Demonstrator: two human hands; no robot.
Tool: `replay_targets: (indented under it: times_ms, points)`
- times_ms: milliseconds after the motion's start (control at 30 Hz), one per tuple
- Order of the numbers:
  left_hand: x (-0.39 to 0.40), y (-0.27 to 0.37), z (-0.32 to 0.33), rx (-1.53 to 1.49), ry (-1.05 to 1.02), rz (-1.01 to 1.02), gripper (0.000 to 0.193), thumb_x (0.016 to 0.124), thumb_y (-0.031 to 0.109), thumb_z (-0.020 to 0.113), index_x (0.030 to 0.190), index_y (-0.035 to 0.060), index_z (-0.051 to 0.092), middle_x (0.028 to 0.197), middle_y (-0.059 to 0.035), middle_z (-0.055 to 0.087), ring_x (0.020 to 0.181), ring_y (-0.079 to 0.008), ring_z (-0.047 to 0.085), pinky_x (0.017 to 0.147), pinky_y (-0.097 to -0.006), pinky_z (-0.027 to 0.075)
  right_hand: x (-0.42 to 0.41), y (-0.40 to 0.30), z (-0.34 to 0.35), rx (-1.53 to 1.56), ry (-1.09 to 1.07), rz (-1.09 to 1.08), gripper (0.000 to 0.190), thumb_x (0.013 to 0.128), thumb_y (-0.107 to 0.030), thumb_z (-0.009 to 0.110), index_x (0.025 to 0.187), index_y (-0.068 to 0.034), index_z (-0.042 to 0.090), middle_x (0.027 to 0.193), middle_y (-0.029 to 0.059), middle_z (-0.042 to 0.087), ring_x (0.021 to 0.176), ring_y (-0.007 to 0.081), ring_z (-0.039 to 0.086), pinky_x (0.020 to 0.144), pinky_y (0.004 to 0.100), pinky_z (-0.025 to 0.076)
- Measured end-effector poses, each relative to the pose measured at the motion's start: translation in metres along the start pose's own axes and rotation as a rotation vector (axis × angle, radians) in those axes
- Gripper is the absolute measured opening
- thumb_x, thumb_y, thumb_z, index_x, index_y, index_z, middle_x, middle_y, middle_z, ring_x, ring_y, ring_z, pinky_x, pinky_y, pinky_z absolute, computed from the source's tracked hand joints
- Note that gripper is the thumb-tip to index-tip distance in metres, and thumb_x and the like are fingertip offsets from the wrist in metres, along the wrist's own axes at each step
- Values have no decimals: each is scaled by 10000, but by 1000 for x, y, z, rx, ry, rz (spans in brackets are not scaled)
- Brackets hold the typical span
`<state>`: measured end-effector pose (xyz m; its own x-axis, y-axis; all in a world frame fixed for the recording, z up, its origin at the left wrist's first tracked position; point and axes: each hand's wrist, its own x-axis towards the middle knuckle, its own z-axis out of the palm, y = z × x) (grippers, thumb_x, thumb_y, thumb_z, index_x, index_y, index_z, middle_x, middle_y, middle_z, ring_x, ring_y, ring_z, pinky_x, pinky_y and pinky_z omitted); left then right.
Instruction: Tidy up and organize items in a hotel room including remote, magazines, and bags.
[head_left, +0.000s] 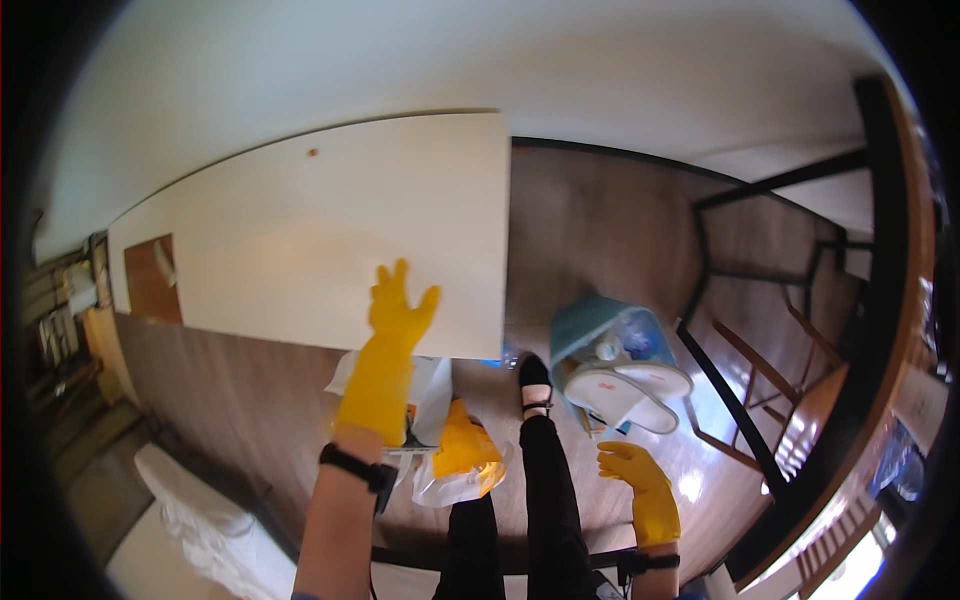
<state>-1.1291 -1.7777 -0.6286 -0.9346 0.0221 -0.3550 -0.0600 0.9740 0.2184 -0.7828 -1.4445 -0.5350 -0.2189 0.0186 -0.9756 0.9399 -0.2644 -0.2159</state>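
Both of my hands wear yellow rubber gloves. My left hand (399, 304) is over the white cabinet top (300, 225) near its front right part, fingers spread and holding nothing; whether it touches the surface I cannot tell. My right hand (637, 480) hangs over the floor at the lower right, with nothing visible in it, nearest to a light blue bin (574, 322). White slipper-like items (611, 397) and clear plastic lie in the bin. Below my left forearm stand a white bag (433, 397) and a clear plastic bag with orange-yellow contents (465, 450).
A brown board (150, 281) lies at the far left of the white top. On the right stand a black-framed table (870, 300) and a wooden chair (817, 412). White fabric (202, 517) covers something at the lower left. My feet are on the wood-look floor (600, 217).
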Motion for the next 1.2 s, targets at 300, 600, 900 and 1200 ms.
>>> replay_targets:
  times_ms: [300, 600, 900, 1200]
  points:
    - [-115, -4, 39, -172, 169, 16, 654, 872, 453, 663, 1342, 19, 526, 1456, -262, 433, 1338, -515, 375, 1068, -545, 386, -10, -46, 70, 259, -112, 11, 246, 924, -162, 689, 1082, 25, 664, 887, 149, 707, 813, 224, 712, 723, 312, 591]
    - [-285, -50, 34, -110, 126, 381, 326, 921, 349, 637, 1092, 77, 692, 996, -91, 693, 954, -303, 652, 857, -429, 513, 16, 6, 129, -406, 73, -660, 649, 873, -79, 658, 1462, -49, 388, 982, 108, 691, 889, 229, 687, 749, 325, 556]
    - [-339, -87, -54, -398, -334, 200, 326, 930, 359, 628, 1071, 73, 699, 951, -78, 692, 878, -248, 647, 779, -382, 513, -119, -110, 274, 110, -170, -512, 456, 910, -271, 691, 1325, -113, 588, 926, 133, 702, 810, 181, 671, 714, 293, 524]
    - [-365, -114, -156, -627, -474, -174, 331, 939, 368, 619, 1051, 70, 706, 905, -64, 691, 802, -194, 643, 701, -335, 513, -276, -97, 179, -344, 528, -1421, 809, 792, -336, 794, 1454, -68, 415, 1485, 226, 408, 1413, 416, 329, 1175, 481, 250]
